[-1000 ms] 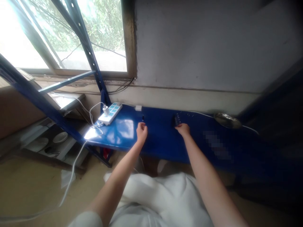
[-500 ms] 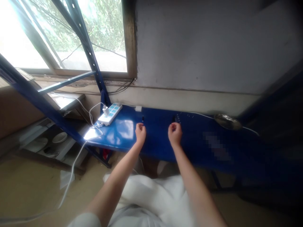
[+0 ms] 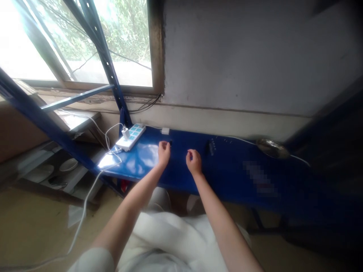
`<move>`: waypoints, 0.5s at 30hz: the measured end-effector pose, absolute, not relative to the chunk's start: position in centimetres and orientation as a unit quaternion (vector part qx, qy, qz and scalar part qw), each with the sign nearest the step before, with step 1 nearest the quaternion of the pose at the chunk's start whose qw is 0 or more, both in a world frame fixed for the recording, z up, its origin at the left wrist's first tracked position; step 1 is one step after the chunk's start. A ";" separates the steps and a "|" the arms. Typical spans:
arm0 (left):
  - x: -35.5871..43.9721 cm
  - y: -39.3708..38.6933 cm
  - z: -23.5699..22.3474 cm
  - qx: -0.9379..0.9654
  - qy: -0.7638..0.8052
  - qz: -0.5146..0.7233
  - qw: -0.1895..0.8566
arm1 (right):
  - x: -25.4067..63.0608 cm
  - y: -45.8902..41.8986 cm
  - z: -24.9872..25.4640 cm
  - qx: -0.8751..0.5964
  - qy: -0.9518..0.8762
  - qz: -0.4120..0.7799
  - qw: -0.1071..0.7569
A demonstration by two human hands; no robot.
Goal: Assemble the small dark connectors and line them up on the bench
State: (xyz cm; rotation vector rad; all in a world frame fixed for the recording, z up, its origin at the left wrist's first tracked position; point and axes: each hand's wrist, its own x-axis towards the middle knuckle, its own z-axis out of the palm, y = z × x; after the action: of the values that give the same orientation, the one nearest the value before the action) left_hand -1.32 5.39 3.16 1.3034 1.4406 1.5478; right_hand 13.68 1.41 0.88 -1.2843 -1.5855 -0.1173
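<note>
Over the blue table (image 3: pixel 227 177), my left hand (image 3: pixel 164 153) is closed, thumb and fingers pinched together. A small dark object (image 3: pixel 170 143) shows right at its fingertips; whether the fingers grip it or only touch it, I cannot tell. My right hand (image 3: pixel 194 162) is also closed in a pinch, a short way to the right. Something tiny and reddish shows at its fingertips, too small to name. Right of that hand lies a dark piece (image 3: pixel 208 146) beside a row of several small clear pieces (image 3: pixel 212 147).
A white power strip (image 3: pixel 131 137) with a plugged-in charger (image 3: pixel 125 132) lies at the table's left end. Behind my left hand is a white adapter (image 3: pixel 165 131). A shiny round metal dish (image 3: pixel 273 148) sits at the back right. A blue post (image 3: pixel 106 56) rises at left.
My right hand has moved left, away from the small clear pieces and closer to my left hand. My left hand has shifted slightly left and up. The dark piece on the right is now uncovered.
</note>
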 end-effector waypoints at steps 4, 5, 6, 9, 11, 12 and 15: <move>-2.9 7.9 5.3 0.592 0.566 0.520 0.243 | 13.7 1.4 0.7 -0.530 -0.674 -0.040 0.513; -3.2 8.3 5.7 0.627 0.560 0.492 0.224 | 13.7 1.5 0.7 -0.529 -0.677 -0.036 0.510; -3.3 8.7 5.9 0.662 0.549 0.466 0.208 | 13.7 1.5 0.6 -0.529 -0.679 -0.033 0.508; -3.5 9.2 6.0 0.737 0.519 0.390 0.186 | 13.7 1.5 0.5 -0.531 -0.680 -0.032 0.504; -3.5 9.4 5.8 0.760 0.521 0.346 0.178 | 13.7 1.5 0.5 -0.534 -0.678 -0.036 0.504; -3.4 9.5 5.8 0.768 0.528 0.321 0.170 | 13.7 1.5 0.5 -0.534 -0.678 -0.038 0.504; -3.4 9.7 5.7 0.779 0.563 0.238 0.139 | 13.8 1.4 0.5 -0.532 -0.678 -0.044 0.505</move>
State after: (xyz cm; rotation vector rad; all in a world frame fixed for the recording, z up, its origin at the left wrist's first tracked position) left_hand -3.41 9.68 5.73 2.2529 1.6266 0.6879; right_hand 13.75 1.42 0.54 -1.2847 -1.6362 -0.1058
